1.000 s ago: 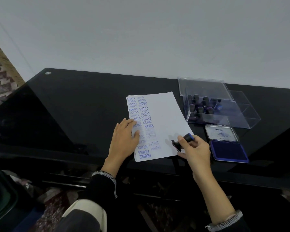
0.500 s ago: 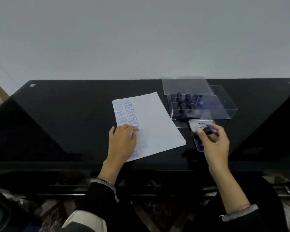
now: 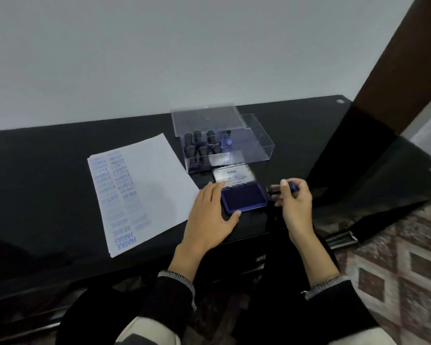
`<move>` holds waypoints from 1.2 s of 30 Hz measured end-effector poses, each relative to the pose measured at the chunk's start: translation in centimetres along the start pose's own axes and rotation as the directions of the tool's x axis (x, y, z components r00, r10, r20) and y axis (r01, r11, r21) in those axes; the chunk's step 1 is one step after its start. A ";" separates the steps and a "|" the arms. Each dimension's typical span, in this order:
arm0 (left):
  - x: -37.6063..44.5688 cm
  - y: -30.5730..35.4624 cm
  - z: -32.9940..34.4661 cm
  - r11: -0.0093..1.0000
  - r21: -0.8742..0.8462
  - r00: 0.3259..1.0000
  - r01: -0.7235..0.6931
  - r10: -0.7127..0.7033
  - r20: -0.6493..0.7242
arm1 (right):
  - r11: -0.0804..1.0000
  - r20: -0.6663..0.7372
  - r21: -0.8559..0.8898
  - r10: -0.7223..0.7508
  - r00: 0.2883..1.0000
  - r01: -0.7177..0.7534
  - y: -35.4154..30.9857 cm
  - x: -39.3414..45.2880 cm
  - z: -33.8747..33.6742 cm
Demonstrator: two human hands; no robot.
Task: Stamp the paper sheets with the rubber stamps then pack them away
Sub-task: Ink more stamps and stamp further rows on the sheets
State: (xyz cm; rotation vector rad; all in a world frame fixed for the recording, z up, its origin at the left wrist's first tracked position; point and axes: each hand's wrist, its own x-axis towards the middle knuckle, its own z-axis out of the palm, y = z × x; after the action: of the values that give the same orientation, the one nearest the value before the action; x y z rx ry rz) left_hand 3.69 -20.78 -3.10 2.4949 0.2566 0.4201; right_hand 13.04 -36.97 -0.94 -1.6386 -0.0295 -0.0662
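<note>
A white paper sheet (image 3: 144, 185) lies on the black glass table (image 3: 47, 158), its left half covered in blue stamp prints. To its right sits an open blue ink pad (image 3: 244, 199) with its silver lid (image 3: 233, 175) folded back. My left hand (image 3: 209, 215) rests on the table against the pad's left edge, thumb at its front corner. My right hand (image 3: 294, 202) grips a black and blue rubber stamp (image 3: 281, 189) just right of the pad. Behind the pad stands a clear plastic box (image 3: 256, 150) holding several dark stamps (image 3: 202, 145).
The box's clear lid (image 3: 207, 118) leans open at its back. A white wall rises behind the table. A dark wooden post (image 3: 393, 70) stands at the right, with patterned carpet (image 3: 396, 257) below. The table's front edge runs close to my arms.
My left hand left the paper and moved right to the ink pad's edge. My right hand carried the stamp from over the pad to its right side. The view swung right.
</note>
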 end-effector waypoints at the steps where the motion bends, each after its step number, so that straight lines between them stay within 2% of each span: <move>1: 0.0 -0.2 0.2 1.000 0.018 1.000 0.004 -0.004 0.007 | 1.000 0.027 -0.021 -0.010 1.000 0.010 0.0 0.0 0.1; 12: 0.2 -0.4 0.8 0.998 0.055 1.000 0.007 -0.008 0.023 | 0.965 0.115 -0.243 -0.078 0.990 0.104 0.4 0.5 1.6; 18: 0.2 -0.3 0.7 0.998 0.056 1.000 -0.004 0.003 0.026 | 0.902 0.264 -0.351 -0.164 0.950 0.253 0.2 0.3 1.8; 21: 0.1 -0.3 0.7 0.998 0.055 1.000 -0.011 0.010 0.017 | 0.817 0.347 -0.430 -0.244 0.906 0.385 0.4 -0.1 2.2; 25: 0.1 -0.4 0.8 0.999 0.050 1.000 -0.015 0.015 0.010 | 0.636 0.425 -0.537 -0.363 0.829 0.554 0.9 -0.6 2.8; 32: 0.1 -0.4 0.8 0.999 0.048 1.000 -0.016 0.016 0.014 | 0.424 0.474 -0.616 -0.474 0.742 0.664 1.6 -1.2 3.5; 34: 0.1 -0.4 0.8 0.999 0.049 1.000 -0.018 0.017 0.015 | 0.423 0.466 -0.629 -0.467 0.752 0.652 1.6 -1.2 3.6; 36: 0.0 -0.4 0.8 0.999 0.052 1.000 -0.018 0.017 0.019 | 0.482 0.435 -0.618 -0.448 0.781 0.621 1.6 -1.1 3.6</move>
State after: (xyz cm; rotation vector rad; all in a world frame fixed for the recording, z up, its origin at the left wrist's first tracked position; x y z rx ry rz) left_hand 3.98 -20.84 -3.97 2.5520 0.2419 0.4025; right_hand 12.15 -33.47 -2.84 -2.4062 -0.8082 -0.4435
